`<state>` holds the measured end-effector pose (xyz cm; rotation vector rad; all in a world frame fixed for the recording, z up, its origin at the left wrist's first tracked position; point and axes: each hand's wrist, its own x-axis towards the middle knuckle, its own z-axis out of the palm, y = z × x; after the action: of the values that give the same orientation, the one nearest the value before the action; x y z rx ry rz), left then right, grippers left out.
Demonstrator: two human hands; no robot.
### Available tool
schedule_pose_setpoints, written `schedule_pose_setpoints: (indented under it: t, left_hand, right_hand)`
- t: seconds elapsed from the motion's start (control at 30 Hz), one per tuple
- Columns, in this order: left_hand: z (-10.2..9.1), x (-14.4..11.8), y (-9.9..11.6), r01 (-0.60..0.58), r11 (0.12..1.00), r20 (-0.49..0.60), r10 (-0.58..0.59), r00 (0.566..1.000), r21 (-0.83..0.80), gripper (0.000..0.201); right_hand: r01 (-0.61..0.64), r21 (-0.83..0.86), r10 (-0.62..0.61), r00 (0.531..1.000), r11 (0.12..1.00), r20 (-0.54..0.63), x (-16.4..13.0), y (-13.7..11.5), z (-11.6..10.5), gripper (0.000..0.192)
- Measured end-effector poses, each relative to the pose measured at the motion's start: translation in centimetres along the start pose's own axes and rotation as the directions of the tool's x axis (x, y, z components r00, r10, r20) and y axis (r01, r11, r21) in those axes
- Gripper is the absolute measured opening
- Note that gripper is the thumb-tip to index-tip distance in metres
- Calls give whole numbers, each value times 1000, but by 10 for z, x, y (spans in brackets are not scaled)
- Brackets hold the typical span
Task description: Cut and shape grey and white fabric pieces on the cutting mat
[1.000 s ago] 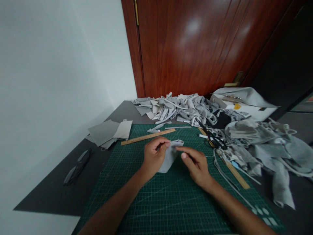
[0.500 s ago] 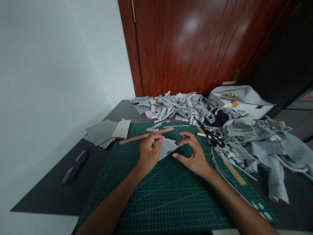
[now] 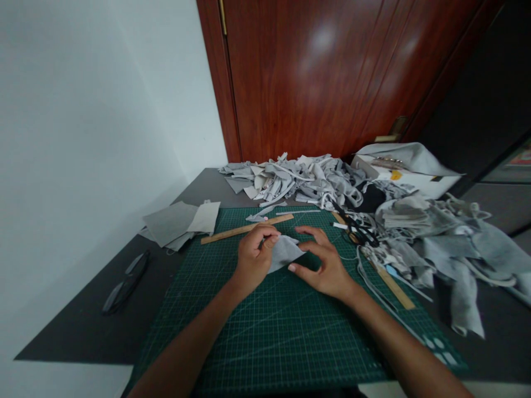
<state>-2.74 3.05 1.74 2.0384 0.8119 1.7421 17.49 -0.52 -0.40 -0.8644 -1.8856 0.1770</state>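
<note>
A small grey fabric piece (image 3: 285, 251) lies on the green cutting mat (image 3: 269, 326) between both hands. My left hand (image 3: 253, 260) pinches its left edge with thumb and fingers. My right hand (image 3: 326, 265) curls just right of it, thumb and forefinger touching or nearly touching the piece's pointed right corner. A wooden ruler (image 3: 244, 228) lies just beyond the left hand.
A heap of grey fabric scraps (image 3: 298, 182) lies at the back, more fabric (image 3: 448, 243) to the right. Black scissors (image 3: 359, 231), a second ruler (image 3: 392, 284), flat grey sheets (image 3: 178, 221), glasses (image 3: 124, 282) and a white box (image 3: 409, 177) surround the mat. A wooden door (image 3: 323, 77) stands behind.
The right hand rose from the mat's centre to the fabric's right corner and curled. The fabric went from draped under the left hand to lying flatter, pointing right.
</note>
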Motion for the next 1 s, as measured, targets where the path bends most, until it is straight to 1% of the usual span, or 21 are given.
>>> schedule_pose_setpoints:
  t: [0.1, 0.17, 0.2, 0.23, 0.27, 0.33, 0.4, 0.47, 0.53, 0.6, 0.7, 0.8, 0.87, 0.93, 1.0]
  left_hand:
    - [1, -1, -1, -18, 1000, 50, 18, 999, -7, 10]
    - [1, -1, -1, -12, 1000, 80, 12, 997, 3, 11]
    - [1, 0, -2, -2, 1000, 82, 0, 997, 16, 12]
    - [1, 0, -2, 12, 999, 76, -14, 997, 32, 12]
    - [1, 0, -2, 27, 998, 65, -30, 997, 49, 13]
    - [1, 1, -3, 54, 996, 36, -56, 998, 75, 13]
    - [1, 0, -4, 70, 994, 19, -71, 997, 86, 11]
    - [2, -1, -4, 78, 993, 15, -80, 997, 88, 11]
    - [3, -3, -3, 88, 993, 10, -89, 996, 82, 11]
    - [6, -5, -3, 115, 992, 5, -116, 993, 59, 11]
    - [9, -8, -3, 205, 979, -1, -205, 979, -11, 11]
    - [12, -9, -4, 294, 951, -9, -296, 955, -98, 13]
    - [12, -8, -4, 331, 933, -6, -335, 942, -140, 14]
    - [13, -8, -4, 352, 922, 0, -357, 934, -164, 15]
    - [13, -8, -5, 361, 916, 0, -366, 930, -177, 16]
  right_hand:
    - [55, -32, -50, 989, 998, 136, 3, -1, -4, 15]
    - [55, 0, -54, 976, 998, 213, 5, -1, -5, 12]
    - [37, 16, -39, 973, 999, 227, 5, -1, -4, 16]
    - [8, 28, -13, 976, 1000, 216, 5, -1, -2, 21]
    - [-30, 38, 22, 983, 999, 180, 5, -1, 0, 25]
    - [-117, 76, 111, 991, 990, 77, 5, -1, 4, 26]
    - [-196, 140, 198, 980, 970, -1, 4, -2, 7, 24]
    - [-253, 202, 267, 963, 946, -46, 5, -4, 9, 26]
    - [-280, 247, 310, 947, 928, -88, 5, -4, 10, 29]
    - [-293, 284, 338, 933, 913, -126, 5, -4, 11, 28]
    - [-326, 324, 384, 913, 888, -134, 3, -2, 14, 25]
    - [-354, 389, 450, 872, 851, -191, 1, -1, 18, 22]
    - [-361, 458, 499, 837, 812, -224, 2, 0, 20, 33]
    - [-384, 523, 545, 816, 761, -193, 3, 1, 20, 43]
    - [-417, 579, 582, 803, 701, -126, 5, 2, 20, 41]
